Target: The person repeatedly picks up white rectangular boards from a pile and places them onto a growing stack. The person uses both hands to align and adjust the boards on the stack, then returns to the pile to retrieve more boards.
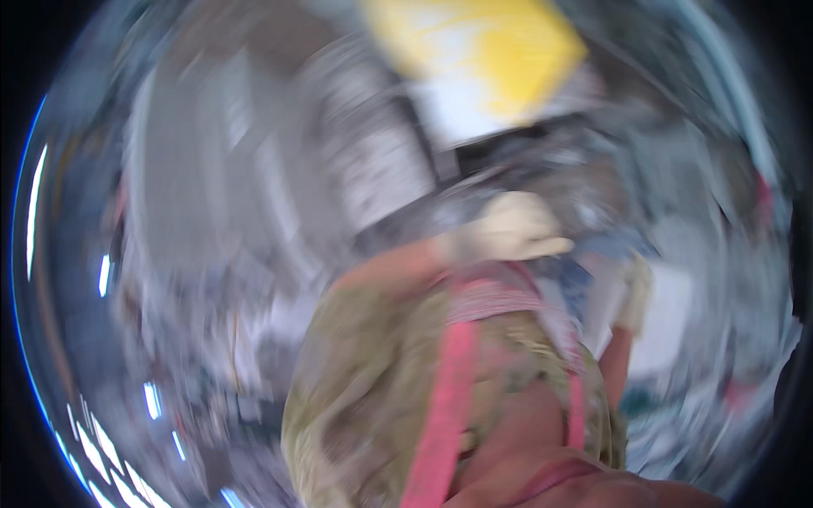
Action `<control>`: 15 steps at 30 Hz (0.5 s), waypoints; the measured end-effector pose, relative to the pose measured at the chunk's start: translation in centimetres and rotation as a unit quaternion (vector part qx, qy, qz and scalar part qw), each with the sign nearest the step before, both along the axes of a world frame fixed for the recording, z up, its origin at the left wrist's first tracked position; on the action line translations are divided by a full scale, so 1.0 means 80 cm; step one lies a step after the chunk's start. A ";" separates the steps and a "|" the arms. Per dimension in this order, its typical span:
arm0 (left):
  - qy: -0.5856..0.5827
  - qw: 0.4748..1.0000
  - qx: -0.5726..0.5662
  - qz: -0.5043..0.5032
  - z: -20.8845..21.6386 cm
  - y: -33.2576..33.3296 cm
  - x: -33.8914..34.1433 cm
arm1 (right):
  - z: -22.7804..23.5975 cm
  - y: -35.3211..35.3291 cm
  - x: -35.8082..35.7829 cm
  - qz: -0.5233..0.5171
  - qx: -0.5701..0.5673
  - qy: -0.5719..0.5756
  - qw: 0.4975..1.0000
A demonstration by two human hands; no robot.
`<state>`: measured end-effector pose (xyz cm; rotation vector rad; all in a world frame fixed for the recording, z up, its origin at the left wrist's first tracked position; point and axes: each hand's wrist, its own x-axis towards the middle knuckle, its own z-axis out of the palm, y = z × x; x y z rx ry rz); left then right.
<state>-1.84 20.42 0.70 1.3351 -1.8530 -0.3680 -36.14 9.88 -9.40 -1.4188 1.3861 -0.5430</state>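
Note:
Motion smears the whole picture. My left hand [515, 227], in a cream work glove, is in front of my chest, its fingers toward the right; a finger or thumb sticks out, but I cannot make out a grip. My right hand [637, 288], also gloved, is further right, overlapping a white flat panel or box [667, 317]. Whether it holds the panel or only passes in front of it is unclear. Between the hands shows a blurred blue piece [621, 245], of a kind I cannot name.
A large yellow and white sheet or bag [483, 63] lies at the far side. Left of it are a pale speckled block [385, 173] and a broad grey ribbed surface [212, 161]. Pink straps [445, 398] hang over my camouflage shirt. Blurred clutter surrounds me.

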 end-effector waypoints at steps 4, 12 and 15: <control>0.038 0.997 0.020 -0.069 0.043 -0.076 0.005 | -0.010 -0.080 -0.013 -0.058 0.003 0.031 0.998; 0.052 0.994 0.094 0.015 0.084 -0.183 0.026 | -0.045 -0.226 -0.092 -0.165 -0.061 0.019 0.984; 0.058 0.994 0.093 -0.018 0.081 -0.202 0.031 | -0.013 -0.299 -0.137 -0.004 -0.224 0.204 0.953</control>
